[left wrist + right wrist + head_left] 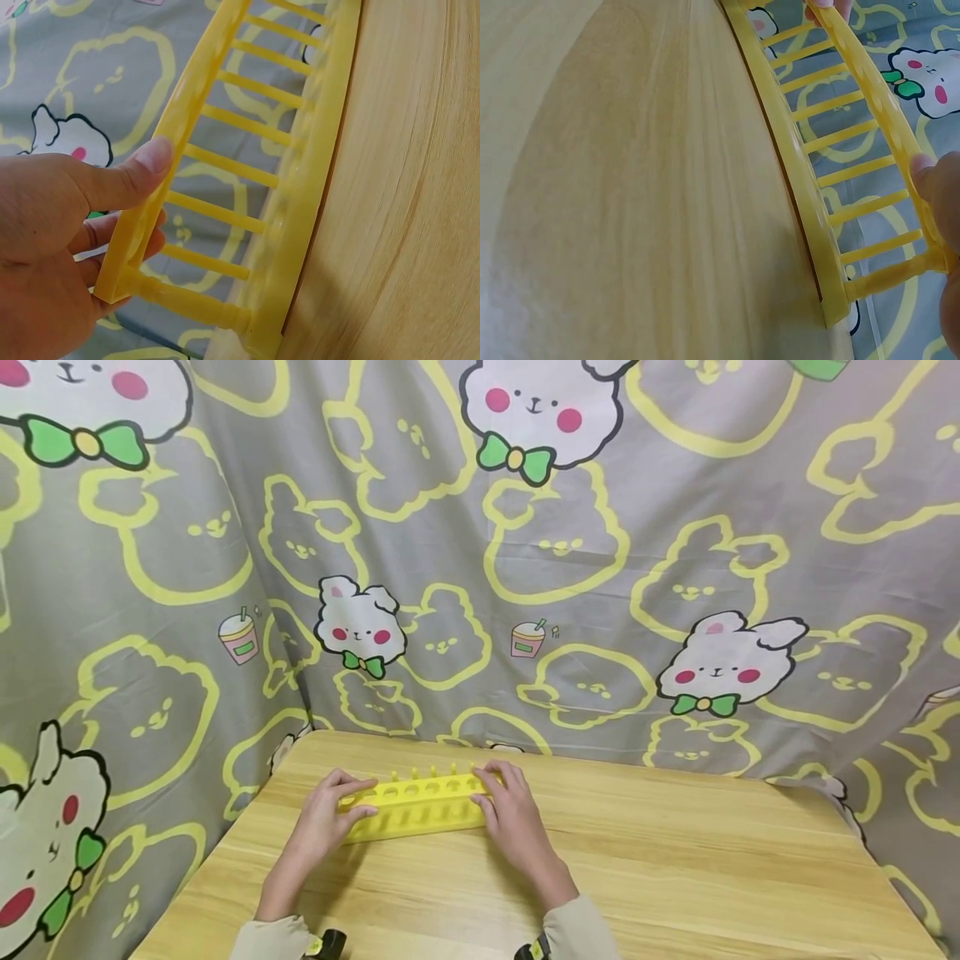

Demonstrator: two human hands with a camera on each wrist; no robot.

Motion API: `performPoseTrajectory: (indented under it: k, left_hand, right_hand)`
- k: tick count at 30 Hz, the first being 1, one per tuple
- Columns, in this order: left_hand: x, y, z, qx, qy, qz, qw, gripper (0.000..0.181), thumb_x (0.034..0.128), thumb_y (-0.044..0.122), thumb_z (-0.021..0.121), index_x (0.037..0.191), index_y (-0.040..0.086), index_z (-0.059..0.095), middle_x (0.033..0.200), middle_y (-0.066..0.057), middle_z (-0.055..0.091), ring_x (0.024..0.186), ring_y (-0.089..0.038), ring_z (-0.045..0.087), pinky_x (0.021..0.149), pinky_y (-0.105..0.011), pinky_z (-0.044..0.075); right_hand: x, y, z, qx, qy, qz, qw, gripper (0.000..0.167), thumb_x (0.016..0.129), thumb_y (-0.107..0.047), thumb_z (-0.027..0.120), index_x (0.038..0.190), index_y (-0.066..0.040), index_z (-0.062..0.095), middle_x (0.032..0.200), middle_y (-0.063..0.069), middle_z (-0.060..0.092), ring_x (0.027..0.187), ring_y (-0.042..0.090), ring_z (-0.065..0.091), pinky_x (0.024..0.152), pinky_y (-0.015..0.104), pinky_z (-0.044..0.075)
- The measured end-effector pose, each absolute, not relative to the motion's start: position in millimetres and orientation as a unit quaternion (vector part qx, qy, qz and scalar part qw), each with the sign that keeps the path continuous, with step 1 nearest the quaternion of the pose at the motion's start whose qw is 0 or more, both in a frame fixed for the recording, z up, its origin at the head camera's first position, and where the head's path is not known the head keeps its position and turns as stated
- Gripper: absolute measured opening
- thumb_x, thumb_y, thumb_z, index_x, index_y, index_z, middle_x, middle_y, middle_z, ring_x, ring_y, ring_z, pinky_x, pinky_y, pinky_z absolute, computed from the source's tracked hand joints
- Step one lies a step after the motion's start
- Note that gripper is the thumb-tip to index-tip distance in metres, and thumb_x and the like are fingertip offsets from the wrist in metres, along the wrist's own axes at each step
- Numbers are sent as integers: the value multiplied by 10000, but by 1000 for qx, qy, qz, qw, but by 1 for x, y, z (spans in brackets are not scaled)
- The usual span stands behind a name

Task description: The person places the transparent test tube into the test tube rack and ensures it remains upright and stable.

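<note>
The left hand (321, 814) pinched the upper bar (193, 94) of a yellow rack (420, 802) at one end, thumb and fingers just the bar's thickness apart; the right hand (514, 814) gripped the far end likewise. The rack stood between them (thin rods (232, 166) joined its bars) on the wooden table (675, 860) below.

I hold by both ends a yellow rack (431, 806), its top bar (422, 790) pierced by a row of holes. Slim rods (231, 165) and turned end posts (891, 277) noted. It stands upright on the wooden tabletop (712, 843).
</note>
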State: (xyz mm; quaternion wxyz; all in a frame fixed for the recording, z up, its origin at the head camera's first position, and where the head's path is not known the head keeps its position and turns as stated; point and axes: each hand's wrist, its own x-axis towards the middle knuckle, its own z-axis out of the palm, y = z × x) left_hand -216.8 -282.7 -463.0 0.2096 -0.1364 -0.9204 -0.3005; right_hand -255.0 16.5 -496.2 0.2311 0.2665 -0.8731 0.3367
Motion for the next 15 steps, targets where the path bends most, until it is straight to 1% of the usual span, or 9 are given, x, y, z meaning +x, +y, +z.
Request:
performPoseTrajectory:
  k: [7,15]
  left_hand:
    - [-216,-282,-463,-137,-922,-299,205,406,783,68,870,1169,5,763,978,-98,626,880,-256,617,751,-373,535]
    - [-216,-278,-461,-144,-920,-303,201,410,782,72,868,1173,10,762,987,-99,632,898,-261,626,774,-417,551]
  right_hand:
    - [-252,17,-497,263,-870,346,233,351,998,-154,692,1331,-43,669,1288,76,569,1247,262,491,1053,445,465]
    - [-247,21,-497,257,-870,341,247,372,988,-154,707,1342,-45,666,1280,71,574,1279,274,492,1075,449,454]
